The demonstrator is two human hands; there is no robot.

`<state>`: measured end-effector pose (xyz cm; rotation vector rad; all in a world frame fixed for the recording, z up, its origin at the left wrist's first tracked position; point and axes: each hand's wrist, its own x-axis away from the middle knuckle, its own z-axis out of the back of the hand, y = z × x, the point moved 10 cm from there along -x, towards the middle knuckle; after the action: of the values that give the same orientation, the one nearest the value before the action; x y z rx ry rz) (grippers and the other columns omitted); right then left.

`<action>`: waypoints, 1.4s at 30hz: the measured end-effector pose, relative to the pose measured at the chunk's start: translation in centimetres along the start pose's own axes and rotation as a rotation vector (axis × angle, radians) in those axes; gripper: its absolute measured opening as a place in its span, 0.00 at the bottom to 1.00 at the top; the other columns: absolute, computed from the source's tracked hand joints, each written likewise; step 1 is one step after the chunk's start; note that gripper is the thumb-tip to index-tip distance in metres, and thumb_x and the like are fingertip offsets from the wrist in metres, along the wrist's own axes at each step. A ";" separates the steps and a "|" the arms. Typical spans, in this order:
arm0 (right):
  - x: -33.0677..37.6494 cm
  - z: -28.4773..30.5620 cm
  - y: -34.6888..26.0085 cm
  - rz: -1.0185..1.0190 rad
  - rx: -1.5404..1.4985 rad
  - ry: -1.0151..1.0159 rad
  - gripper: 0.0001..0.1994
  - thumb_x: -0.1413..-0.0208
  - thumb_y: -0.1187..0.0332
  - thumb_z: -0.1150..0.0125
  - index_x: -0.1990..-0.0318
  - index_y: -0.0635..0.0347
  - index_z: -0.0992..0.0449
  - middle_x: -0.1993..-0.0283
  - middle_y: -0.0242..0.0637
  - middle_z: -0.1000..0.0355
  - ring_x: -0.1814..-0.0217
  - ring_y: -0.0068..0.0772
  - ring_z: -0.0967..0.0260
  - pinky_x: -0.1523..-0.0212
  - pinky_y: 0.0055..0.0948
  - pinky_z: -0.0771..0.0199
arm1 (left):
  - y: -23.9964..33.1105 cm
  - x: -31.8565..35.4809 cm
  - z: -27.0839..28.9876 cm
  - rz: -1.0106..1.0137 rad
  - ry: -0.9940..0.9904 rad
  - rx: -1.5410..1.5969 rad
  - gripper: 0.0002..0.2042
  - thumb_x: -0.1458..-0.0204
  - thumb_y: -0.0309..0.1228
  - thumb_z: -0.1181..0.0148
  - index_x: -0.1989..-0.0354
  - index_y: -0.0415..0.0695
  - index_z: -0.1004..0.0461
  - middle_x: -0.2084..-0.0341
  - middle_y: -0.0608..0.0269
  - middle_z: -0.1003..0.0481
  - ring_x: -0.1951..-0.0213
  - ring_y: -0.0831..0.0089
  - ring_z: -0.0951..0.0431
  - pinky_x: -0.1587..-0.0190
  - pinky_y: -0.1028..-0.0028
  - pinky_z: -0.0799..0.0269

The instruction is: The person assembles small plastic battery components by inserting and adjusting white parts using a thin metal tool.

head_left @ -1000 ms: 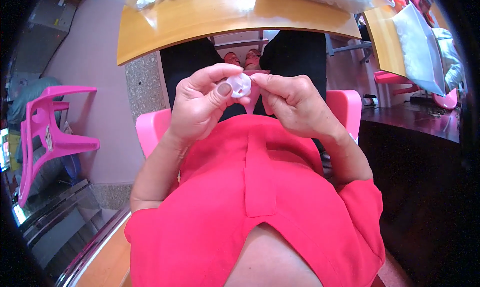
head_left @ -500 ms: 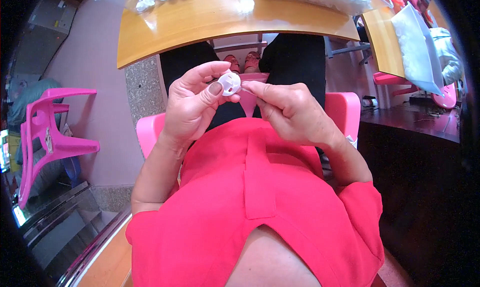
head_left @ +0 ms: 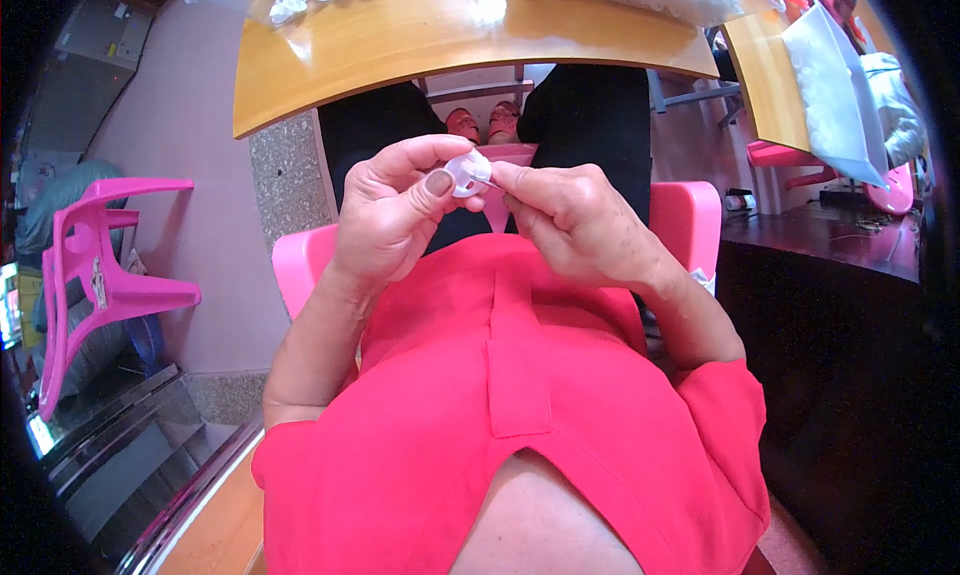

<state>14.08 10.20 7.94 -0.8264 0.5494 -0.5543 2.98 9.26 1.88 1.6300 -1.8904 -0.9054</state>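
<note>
Sitting low on pink chair [head_left: 690,215], red shirt [head_left: 510,415] nearest, wooden table [head_left: 400,45] beyond. Pinching small white plastic ring [head_left: 466,174] between thumb and fingers of left hand [head_left: 395,215], closed on it above lap. Pressing thin metal pin [head_left: 484,184] into ring with closed right hand [head_left: 575,225]. Probably best keeping ring steady, pushing straight. Lying farther away, bag of white parts [head_left: 835,95].

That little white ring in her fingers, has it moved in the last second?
Hardly. The white ring sits just below the wooden table edge, as before; it has turned slightly.
</note>
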 end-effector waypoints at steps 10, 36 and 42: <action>0.0 0.0 1.4 -0.089 -0.130 -0.021 0.15 0.46 0.83 0.49 0.51 0.67 0.27 0.78 0.39 0.32 0.76 0.22 0.34 0.74 0.21 0.33 | -0.4 0.3 -0.1 -0.006 0.029 0.008 0.14 0.43 0.24 0.46 0.49 0.34 0.30 0.58 0.50 0.24 0.60 0.65 0.22 0.54 0.66 0.23; 0.6 -0.1 0.9 -0.117 0.292 0.014 0.14 0.50 0.81 0.46 0.54 0.68 0.29 0.72 0.51 0.28 0.71 0.50 0.26 0.72 0.38 0.27 | -0.9 -0.1 0.3 0.019 0.084 -0.006 0.13 0.44 0.22 0.45 0.51 0.33 0.30 0.58 0.52 0.25 0.56 0.66 0.23 0.52 0.65 0.23; 0.7 -0.5 0.7 -0.117 0.354 -0.031 0.12 0.51 0.80 0.46 0.57 0.67 0.28 0.73 0.49 0.28 0.72 0.48 0.26 0.73 0.38 0.27 | -0.5 0.0 0.3 -0.026 0.062 -0.095 0.13 0.45 0.22 0.44 0.51 0.33 0.29 0.59 0.51 0.24 0.60 0.67 0.22 0.54 0.66 0.23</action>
<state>14.44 9.85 6.92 -0.5314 0.3610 -0.7213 3.11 9.22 1.31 1.6103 -1.7618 -0.9307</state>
